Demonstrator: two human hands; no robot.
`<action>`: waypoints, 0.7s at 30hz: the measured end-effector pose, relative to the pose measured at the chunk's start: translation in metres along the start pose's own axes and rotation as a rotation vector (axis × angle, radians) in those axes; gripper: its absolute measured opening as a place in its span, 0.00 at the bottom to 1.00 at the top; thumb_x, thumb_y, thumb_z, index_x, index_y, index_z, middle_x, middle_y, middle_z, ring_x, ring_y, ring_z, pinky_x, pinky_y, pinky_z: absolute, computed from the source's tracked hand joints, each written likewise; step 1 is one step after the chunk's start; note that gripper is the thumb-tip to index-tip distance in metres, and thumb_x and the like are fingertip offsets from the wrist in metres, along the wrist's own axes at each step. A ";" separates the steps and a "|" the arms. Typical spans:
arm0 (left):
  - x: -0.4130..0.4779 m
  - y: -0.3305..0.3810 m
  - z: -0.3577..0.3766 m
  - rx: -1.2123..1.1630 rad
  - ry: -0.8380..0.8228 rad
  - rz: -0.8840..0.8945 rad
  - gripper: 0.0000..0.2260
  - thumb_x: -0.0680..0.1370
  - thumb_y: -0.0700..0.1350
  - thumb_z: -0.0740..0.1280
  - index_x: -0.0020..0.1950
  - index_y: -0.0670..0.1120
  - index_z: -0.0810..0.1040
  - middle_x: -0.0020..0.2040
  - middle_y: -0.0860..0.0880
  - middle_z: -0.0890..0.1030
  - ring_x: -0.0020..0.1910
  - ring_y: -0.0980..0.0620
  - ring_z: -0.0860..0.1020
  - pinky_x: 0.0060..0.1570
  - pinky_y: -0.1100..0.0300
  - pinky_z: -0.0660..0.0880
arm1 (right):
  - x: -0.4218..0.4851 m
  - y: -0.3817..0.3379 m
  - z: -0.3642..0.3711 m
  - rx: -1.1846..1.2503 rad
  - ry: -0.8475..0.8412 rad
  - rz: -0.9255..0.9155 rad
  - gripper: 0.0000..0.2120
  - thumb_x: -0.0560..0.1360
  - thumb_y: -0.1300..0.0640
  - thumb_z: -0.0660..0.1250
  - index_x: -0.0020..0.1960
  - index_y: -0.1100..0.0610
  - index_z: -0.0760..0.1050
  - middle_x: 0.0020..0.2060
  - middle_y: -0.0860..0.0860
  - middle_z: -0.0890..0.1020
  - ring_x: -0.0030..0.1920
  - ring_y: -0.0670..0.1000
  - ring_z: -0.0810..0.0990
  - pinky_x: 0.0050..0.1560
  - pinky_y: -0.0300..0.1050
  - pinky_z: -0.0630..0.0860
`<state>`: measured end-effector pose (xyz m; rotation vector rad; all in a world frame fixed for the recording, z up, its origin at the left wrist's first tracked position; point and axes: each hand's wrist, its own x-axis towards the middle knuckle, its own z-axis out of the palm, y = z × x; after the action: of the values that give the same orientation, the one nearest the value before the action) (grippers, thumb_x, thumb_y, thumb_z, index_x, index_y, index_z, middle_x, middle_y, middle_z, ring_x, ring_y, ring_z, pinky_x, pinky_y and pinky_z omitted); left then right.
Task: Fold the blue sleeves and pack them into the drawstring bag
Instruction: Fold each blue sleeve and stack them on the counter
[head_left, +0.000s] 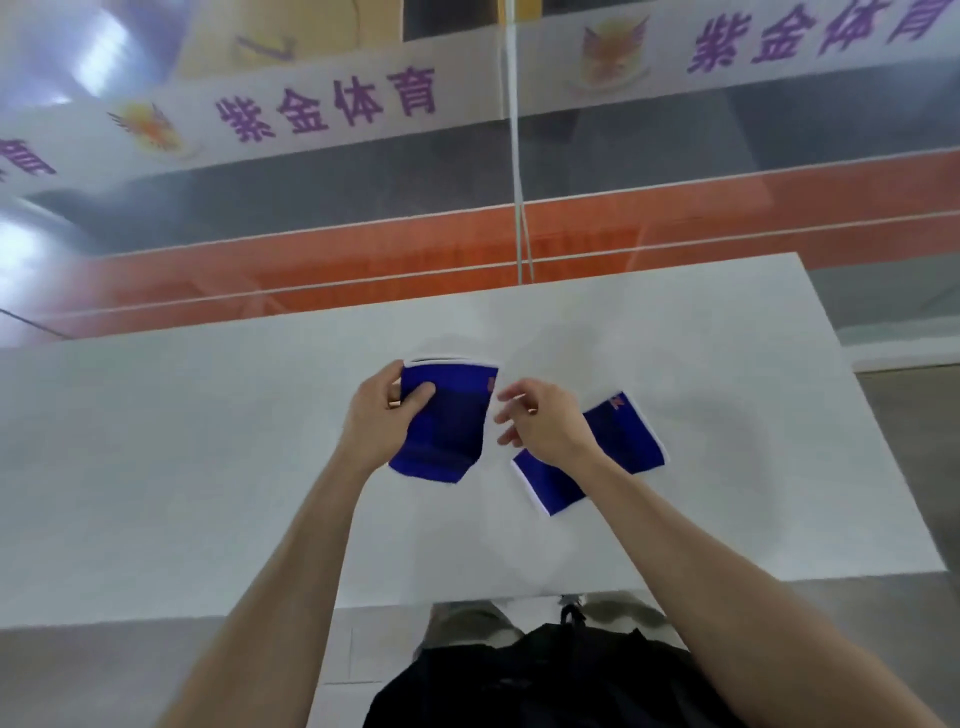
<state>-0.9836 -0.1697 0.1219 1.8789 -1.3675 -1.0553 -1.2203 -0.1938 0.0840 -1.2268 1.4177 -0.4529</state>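
Note:
My left hand (387, 415) grips a blue sleeve (449, 423) with a white top hem by its left edge, thumb on the front, and holds it above the white table (208, 467). To its right, my right hand (540, 421) hovers with fingers loosely spread, holding nothing, just beside the held sleeve. A second blue sleeve (618, 447) with white trim lies flat on the table, partly hidden under my right wrist. No drawstring bag shows in this view.
The table's near edge runs just in front of my body; its far edge meets a glass wall (519, 156) with purple lettering and an orange floor behind. Bare white tabletop stretches left and right of the sleeves.

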 end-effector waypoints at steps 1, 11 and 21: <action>-0.002 0.001 0.003 0.006 0.042 0.005 0.06 0.86 0.50 0.72 0.50 0.55 0.79 0.45 0.52 0.89 0.45 0.46 0.88 0.41 0.43 0.84 | -0.003 -0.004 -0.001 0.128 -0.033 0.028 0.11 0.88 0.59 0.60 0.63 0.56 0.81 0.50 0.53 0.90 0.41 0.54 0.92 0.54 0.63 0.87; -0.007 0.015 0.035 0.152 -0.352 0.078 0.22 0.78 0.31 0.74 0.65 0.53 0.86 0.63 0.56 0.87 0.64 0.56 0.84 0.67 0.48 0.82 | -0.013 0.006 -0.035 -0.009 -0.037 0.039 0.04 0.83 0.59 0.69 0.56 0.57 0.82 0.49 0.56 0.89 0.51 0.60 0.89 0.55 0.62 0.87; -0.001 -0.009 0.100 0.278 -0.646 -0.009 0.14 0.75 0.47 0.79 0.59 0.55 0.86 0.55 0.55 0.89 0.56 0.51 0.87 0.63 0.41 0.83 | -0.025 0.050 -0.100 -0.046 -0.140 0.040 0.06 0.81 0.62 0.70 0.57 0.56 0.83 0.50 0.52 0.89 0.53 0.59 0.88 0.49 0.56 0.85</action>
<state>-1.0649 -0.1661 0.0633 1.8012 -1.9446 -1.6392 -1.3349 -0.1897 0.0818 -1.2403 1.3370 -0.3033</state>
